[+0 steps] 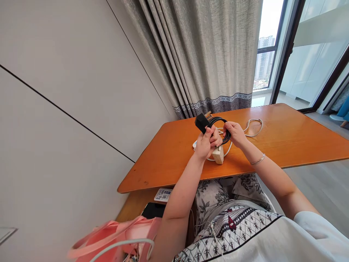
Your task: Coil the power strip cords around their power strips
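Note:
A black cable, wound into a coil of several loops, is held above the wooden table. My left hand is closed around the left side of the coil, just below a black blocky adapter. On the right side, my right hand pinches the loops between thumb and fingers. A pale wooden block-like object stands on the table under my hands, its top partly hidden. White cable lies on the table behind and around my hands. A small white object shows beside my left wrist.
A grey curtain hangs behind the table, and a white wall runs along the left. Below the table's front left edge are a printed white card, a dark flat object and a pink bag.

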`<state>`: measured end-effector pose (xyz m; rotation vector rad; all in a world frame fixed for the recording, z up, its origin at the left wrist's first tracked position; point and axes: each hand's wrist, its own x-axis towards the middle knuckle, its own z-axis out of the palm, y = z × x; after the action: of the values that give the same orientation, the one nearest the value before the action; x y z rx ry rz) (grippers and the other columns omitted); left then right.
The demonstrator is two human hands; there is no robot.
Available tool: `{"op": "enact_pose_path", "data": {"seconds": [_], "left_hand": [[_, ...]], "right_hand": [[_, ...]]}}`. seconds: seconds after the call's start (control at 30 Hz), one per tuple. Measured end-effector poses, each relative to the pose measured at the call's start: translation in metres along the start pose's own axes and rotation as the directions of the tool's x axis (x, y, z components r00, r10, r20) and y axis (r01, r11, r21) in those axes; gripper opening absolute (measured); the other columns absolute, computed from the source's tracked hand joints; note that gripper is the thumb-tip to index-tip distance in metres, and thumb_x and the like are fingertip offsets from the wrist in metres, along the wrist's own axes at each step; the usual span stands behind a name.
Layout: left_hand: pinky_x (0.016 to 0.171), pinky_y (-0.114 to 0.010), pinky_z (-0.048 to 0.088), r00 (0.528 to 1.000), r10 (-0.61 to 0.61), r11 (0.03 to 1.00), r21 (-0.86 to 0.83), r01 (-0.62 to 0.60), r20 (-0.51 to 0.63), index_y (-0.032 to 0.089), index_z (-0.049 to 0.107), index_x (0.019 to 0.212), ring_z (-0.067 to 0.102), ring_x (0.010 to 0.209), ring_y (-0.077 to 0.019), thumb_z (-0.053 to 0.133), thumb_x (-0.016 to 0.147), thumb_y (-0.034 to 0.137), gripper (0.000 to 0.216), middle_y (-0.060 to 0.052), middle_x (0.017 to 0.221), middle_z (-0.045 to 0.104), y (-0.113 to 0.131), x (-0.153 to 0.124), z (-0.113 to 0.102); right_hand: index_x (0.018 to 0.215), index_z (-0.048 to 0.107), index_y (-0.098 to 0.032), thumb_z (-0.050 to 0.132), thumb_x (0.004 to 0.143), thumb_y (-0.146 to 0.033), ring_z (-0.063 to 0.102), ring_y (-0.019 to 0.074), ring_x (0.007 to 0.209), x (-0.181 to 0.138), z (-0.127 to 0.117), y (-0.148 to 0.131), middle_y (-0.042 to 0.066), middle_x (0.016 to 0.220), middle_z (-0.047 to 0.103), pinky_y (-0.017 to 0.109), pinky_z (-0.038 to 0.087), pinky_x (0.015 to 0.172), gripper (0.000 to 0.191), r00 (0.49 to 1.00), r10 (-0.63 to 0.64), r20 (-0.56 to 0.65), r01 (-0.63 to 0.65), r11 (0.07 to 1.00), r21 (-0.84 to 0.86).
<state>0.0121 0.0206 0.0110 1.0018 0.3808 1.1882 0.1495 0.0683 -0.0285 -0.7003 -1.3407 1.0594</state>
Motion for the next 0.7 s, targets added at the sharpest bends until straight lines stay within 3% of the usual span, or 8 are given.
{"op": "enact_pose_path", "data": {"seconds": [0.1, 0.17, 0.23, 0.3, 0.43, 0.53, 0.6, 0.7], "left_hand": [[0.04, -0.019, 0.027, 0.999, 0.039, 0.999, -0.022, -0.04, -0.029, 0.02, 0.034, 0.065, 0.016, 0.035, -0.0035, 0.064, 0.087, 0.057, 0.052, 0.011, 0.047, 0.02, 0.0, 0.001, 0.001], [0.04, -0.019, 0.028, 0.994, 0.074, 0.996, -0.05, -0.078, -0.084, 0.02, 0.033, 0.064, 0.017, 0.036, -0.0036, 0.062, 0.089, 0.057, 0.053, 0.011, 0.048, 0.019, 0.001, 0.002, 0.0], [0.041, -0.019, 0.028, 0.983, 0.102, 0.99, -0.078, -0.115, -0.154, 0.02, 0.032, 0.064, 0.017, 0.036, -0.0036, 0.061, 0.089, 0.056, 0.053, 0.01, 0.049, 0.018, 0.003, 0.003, 0.0], [0.041, -0.019, 0.028, 0.97, 0.129, 0.983, -0.099, -0.152, -0.208, 0.02, 0.031, 0.064, 0.017, 0.036, -0.0037, 0.061, 0.09, 0.056, 0.053, 0.01, 0.05, 0.017, 0.004, 0.005, -0.001], [0.042, -0.019, 0.029, 0.947, 0.214, 0.97, -0.063, -0.235, -0.239, 0.019, 0.035, 0.064, 0.019, 0.036, -0.0036, 0.064, 0.089, 0.053, 0.051, 0.011, 0.049, 0.02, 0.004, 0.009, -0.006], [0.044, -0.019, 0.031, 0.917, 0.3, 0.953, 0.053, -0.297, -0.263, 0.019, 0.037, 0.061, 0.023, 0.037, -0.0035, 0.069, 0.086, 0.051, 0.052, 0.01, 0.048, 0.024, 0.0, 0.015, -0.017], [0.046, -0.02, 0.034, 0.889, 0.352, 0.935, 0.151, -0.32, -0.291, 0.019, 0.038, 0.058, 0.028, 0.038, -0.0044, 0.072, 0.084, 0.05, 0.052, 0.009, 0.047, 0.028, -0.002, 0.019, -0.027], [0.052, -0.021, 0.041, 0.864, 0.385, 0.908, 0.3, -0.293, -0.323, 0.019, 0.039, 0.051, 0.036, 0.042, -0.0063, 0.073, 0.082, 0.05, 0.055, 0.008, 0.045, 0.032, -0.006, 0.024, -0.045]], "right_hand": [[0.081, 0.064, -0.019, 0.04, 0.072, -0.094, 0.063, 0.017, 0.068, -0.007, 0.002, 0.012, 0.005, 0.071, 0.066, 0.029, 0.052, 0.067, 0.08, 1.0, 0.007, 0.004, -0.007, 0.996, 0.089], [0.102, 0.066, -0.018, 0.033, 0.077, -0.092, 0.067, 0.0207, 0.091, -0.017, 0.001, 0.022, 0.009, 0.096, 0.072, 0.034, 0.053, 0.084, 0.084, 0.995, -0.009, 0.095, -0.001, 0.995, 0.101], [0.121, 0.061, -0.019, 0.047, 0.078, -0.086, 0.062, 0.023, 0.113, -0.028, -0.002, 0.03, 0.011, 0.122, 0.067, 0.038, 0.048, 0.1, 0.08, 0.971, 0.004, 0.238, -0.009, 1.0, 0.021], [0.134, 0.052, -0.018, 0.065, 0.076, -0.073, 0.056, 0.0242, 0.123, -0.039, -0.005, 0.038, 0.013, 0.136, 0.059, 0.04, 0.043, 0.107, 0.082, 0.917, 0.094, 0.388, -0.05, 0.991, -0.122], [0.14, 0.045, -0.012, 0.08, 0.073, -0.048, 0.059, 0.0248, 0.117, -0.054, -0.01, 0.046, 0.016, 0.133, 0.06, 0.041, 0.047, 0.102, 0.083, 0.808, 0.291, 0.512, -0.118, 0.932, -0.343], [0.136, 0.047, -0.013, 0.079, 0.076, -0.038, 0.06, 0.024, 0.114, -0.062, -0.014, 0.039, 0.015, 0.13, 0.062, 0.039, 0.049, 0.097, 0.072, 0.827, 0.266, 0.495, -0.054, 0.914, -0.401], [0.135, 0.049, -0.015, 0.079, 0.076, -0.037, 0.061, 0.0249, 0.111, -0.068, -0.018, 0.028, 0.014, 0.127, 0.063, 0.04, 0.05, 0.093, 0.07, 0.861, 0.246, 0.445, 0.037, 0.843, -0.537], [0.138, 0.049, -0.014, 0.08, 0.077, -0.034, 0.064, 0.0267, 0.104, -0.076, -0.027, 0.004, 0.015, 0.123, 0.062, 0.04, 0.051, 0.087, 0.07, 0.901, 0.203, 0.383, 0.222, 0.543, -0.81]]}}
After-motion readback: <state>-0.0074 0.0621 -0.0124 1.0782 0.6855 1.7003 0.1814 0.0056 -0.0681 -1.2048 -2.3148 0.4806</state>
